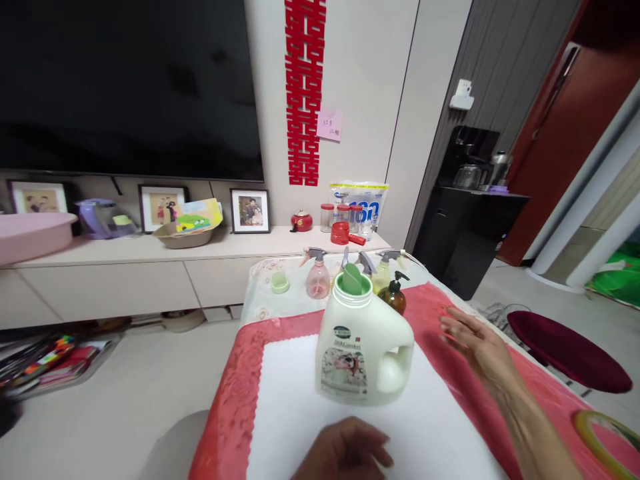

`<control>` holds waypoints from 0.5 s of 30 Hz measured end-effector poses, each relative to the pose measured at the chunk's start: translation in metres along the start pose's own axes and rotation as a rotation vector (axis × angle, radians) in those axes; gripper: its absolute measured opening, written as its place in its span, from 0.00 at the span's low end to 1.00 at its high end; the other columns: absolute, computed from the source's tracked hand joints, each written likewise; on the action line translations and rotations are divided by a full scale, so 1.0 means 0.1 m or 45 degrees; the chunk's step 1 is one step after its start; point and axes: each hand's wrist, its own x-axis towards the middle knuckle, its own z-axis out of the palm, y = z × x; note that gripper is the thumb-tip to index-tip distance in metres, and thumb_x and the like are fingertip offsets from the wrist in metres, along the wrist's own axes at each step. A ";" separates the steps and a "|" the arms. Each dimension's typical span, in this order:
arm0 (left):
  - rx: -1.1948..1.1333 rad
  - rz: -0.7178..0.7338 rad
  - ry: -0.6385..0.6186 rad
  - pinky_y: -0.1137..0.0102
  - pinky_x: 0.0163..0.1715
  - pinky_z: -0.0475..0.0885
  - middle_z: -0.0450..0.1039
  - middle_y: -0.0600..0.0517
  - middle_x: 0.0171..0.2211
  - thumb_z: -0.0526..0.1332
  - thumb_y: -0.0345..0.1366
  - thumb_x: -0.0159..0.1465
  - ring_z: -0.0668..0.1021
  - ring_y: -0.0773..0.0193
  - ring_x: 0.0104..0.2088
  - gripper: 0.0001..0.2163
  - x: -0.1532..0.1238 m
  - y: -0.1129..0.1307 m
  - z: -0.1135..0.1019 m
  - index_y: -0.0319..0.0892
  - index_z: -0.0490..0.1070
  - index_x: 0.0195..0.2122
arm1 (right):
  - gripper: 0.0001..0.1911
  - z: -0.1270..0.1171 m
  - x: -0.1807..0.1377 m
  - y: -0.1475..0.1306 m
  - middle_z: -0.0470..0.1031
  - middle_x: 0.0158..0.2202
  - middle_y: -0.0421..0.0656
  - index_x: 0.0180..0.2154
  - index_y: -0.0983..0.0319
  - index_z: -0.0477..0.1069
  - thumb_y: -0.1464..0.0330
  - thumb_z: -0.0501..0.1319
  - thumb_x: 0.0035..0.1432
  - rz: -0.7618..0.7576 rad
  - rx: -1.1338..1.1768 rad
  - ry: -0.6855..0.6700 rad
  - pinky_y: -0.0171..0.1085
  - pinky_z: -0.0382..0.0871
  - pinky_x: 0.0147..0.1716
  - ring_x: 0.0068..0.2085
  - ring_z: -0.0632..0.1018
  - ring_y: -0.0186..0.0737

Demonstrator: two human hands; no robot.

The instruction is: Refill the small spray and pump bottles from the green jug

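A pale green laundry detergent jug (345, 360) stands upright on a white sheet (285, 413), its neck uncapped and a green pour spout showing inside. My left hand (345, 450) is in front of the jug at the bottom of the view, fingers loosely curled and apart, with nothing in them. To the jug's right, over the red cloth (430, 313), my right hand (473, 337) has its fingers stretched out and holds nothing. The light green cap (280, 283) lies on the table behind the jug, to the left.
Behind the jug are a pink spray bottle (318, 280), a yellowish spray bottle (382, 275) and a brown pump bottle (393, 298). A tape roll (590, 437) lies at lower right. A maroon stool (565, 350) stands right of the table; a long cabinet (125, 290) is behind.
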 end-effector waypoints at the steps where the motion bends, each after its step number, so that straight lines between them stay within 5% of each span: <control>1: -0.002 0.018 0.038 0.68 0.40 0.70 0.81 0.47 0.42 0.78 0.50 0.48 0.80 0.63 0.38 0.28 0.02 -0.02 -0.02 0.42 0.77 0.46 | 0.40 0.01 -0.14 -0.01 0.77 0.49 0.49 0.53 0.61 0.73 0.60 0.80 0.36 -0.023 0.023 -0.011 0.35 0.80 0.41 0.44 0.79 0.43; 6: 0.069 0.087 0.289 0.71 0.33 0.66 0.81 0.47 0.39 0.76 0.45 0.48 0.79 0.65 0.33 0.25 0.04 0.01 0.00 0.39 0.77 0.44 | 0.39 0.11 -0.55 0.14 0.79 0.44 0.48 0.53 0.60 0.73 0.57 0.79 0.39 -0.009 0.100 -0.098 0.35 0.80 0.39 0.38 0.79 0.40; 15: 0.402 0.032 0.534 0.71 0.33 0.67 0.81 0.48 0.36 0.65 0.32 0.51 0.76 0.67 0.30 0.17 0.05 0.07 0.07 0.35 0.75 0.43 | 0.42 0.20 -0.61 0.21 0.78 0.43 0.50 0.53 0.64 0.73 0.57 0.80 0.37 0.054 0.115 -0.180 0.33 0.79 0.37 0.38 0.79 0.39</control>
